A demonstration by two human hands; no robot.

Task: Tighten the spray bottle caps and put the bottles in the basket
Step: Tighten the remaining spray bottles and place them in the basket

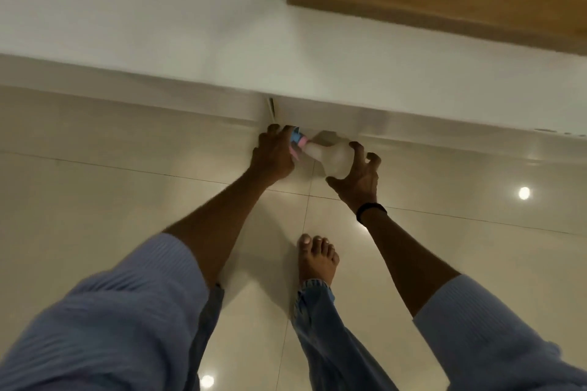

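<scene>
left hand point(273, 152) grips blue-pink cap point(298, 143), right hand point(357, 174) grips spray bottle point(333, 157); best: hold body steady, twist cap until snug.

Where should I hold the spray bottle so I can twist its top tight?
Probably grip the spray bottle round its wide body, coming from the base end as the right hand does. It lies sideways, its blue-pink cap in the left hand.

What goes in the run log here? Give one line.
left hand: grips blue-and-pink spray cap | right hand: holds translucent white plastic bottle | step: cap tightening | basket: not in view
</scene>
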